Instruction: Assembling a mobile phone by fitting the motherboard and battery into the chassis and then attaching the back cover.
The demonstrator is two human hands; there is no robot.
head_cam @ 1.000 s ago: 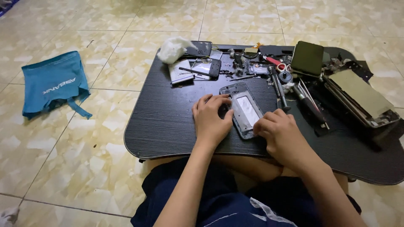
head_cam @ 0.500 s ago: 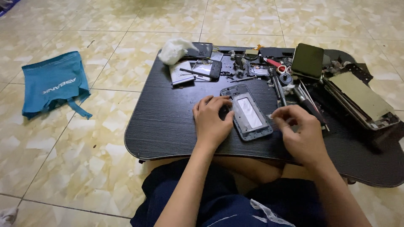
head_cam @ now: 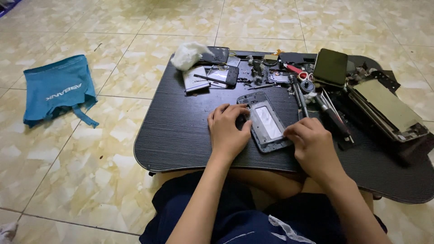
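An opened grey phone frame (head_cam: 266, 120) lies flat on the low black table (head_cam: 181, 131), its pale inner panel facing up. My left hand (head_cam: 228, 132) rests on the frame's left edge with fingers curled over it. My right hand (head_cam: 312, 147) sits at the frame's lower right corner, fingertips pinched together against the edge; whether something small is between them cannot be made out.
Phone parts and tools crowd the table's far side: a white cloth (head_cam: 187, 54), dark phones (head_cam: 221, 74), screwdrivers (head_cam: 298, 92), a dark green phone (head_cam: 331, 67), and an opened device (head_cam: 384, 106) at right. A blue bag (head_cam: 58, 88) lies on the tiled floor at left.
The phone frame has gone from tilted up in my hands to lying flat on the table. My right hand shifted from under it to its lower right corner.
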